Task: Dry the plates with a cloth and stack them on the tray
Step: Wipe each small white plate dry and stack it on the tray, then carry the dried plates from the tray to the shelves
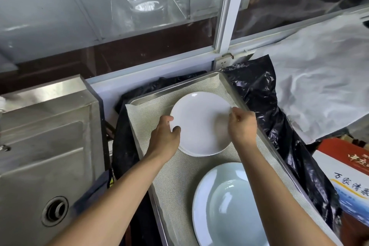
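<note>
A white round plate lies on top of a small stack of plates in the far half of a metal tray lined with a beige mesh mat. My left hand grips the plate's left rim between thumb and fingers. My right hand pinches its right rim with curled fingers. Nearer to me on the mat sits a pale blue-grey plate, partly crossed by my right forearm. No cloth shows in either hand.
A steel sink with a round drain stands to the left. Black plastic sheeting lies around and under the tray. Printed cartons sit at the right, a white plastic sheet behind them. A window frame rises beyond.
</note>
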Motion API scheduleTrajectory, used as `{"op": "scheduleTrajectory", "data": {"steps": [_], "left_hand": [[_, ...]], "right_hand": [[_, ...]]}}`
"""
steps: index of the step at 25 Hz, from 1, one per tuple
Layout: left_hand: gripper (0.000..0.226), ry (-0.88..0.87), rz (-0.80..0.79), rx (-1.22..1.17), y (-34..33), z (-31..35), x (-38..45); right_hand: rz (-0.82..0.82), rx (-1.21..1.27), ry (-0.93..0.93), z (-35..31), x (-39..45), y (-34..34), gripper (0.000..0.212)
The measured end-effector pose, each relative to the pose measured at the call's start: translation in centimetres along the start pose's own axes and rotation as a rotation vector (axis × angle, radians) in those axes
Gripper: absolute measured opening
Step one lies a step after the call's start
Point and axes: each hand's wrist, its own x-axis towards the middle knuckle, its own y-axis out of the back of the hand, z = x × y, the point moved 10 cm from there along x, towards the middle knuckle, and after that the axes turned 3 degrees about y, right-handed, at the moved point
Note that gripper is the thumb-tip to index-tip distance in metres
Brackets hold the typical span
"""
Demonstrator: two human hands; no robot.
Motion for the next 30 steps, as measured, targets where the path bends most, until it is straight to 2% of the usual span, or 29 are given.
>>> {"op": "scheduleTrajectory", "data": {"steps": [4, 7, 9, 13, 24, 30], "left_hand": [[0.039, -0.003, -0.042, -0.022, -0.2, -0.2, -0.6], [0.037, -0.044, -0.056, -0.025, 0.2, -0.4, -2.0], [0.031, -0.079, -0.082, -0.051, 0.5, -0.8, -3.5], [0.020, -0.102, -0.153, -0.135, 1.0, -2.2, -7.7], [0.027, -0.189, -0.320, -0.093, 0.1, -5.9, -17.3], [0.023, -0.185, -0.320, -0.061, -1.0, -6.6, -19.6]], "right_hand": [[-0.011, -0.012, 0.028, -0.9, -0.4, -0.2, 0.031], [0.009, 0.020, -0.049, 0.7, -2.4, 0.7, 0.016], [0.001, 0.031, -0.140, 2.1, -4.7, 1.8, 0.030], [0.036, 0.022, -0.176, 2.9, -9.5, 4.5, 0.035], [0.100, 0.004, -0.238, 3.9, -22.6, 8.9, 0.030], [0.073, 0.035, -0.272, 5.4, -25.4, 10.2, 0.030]]}}
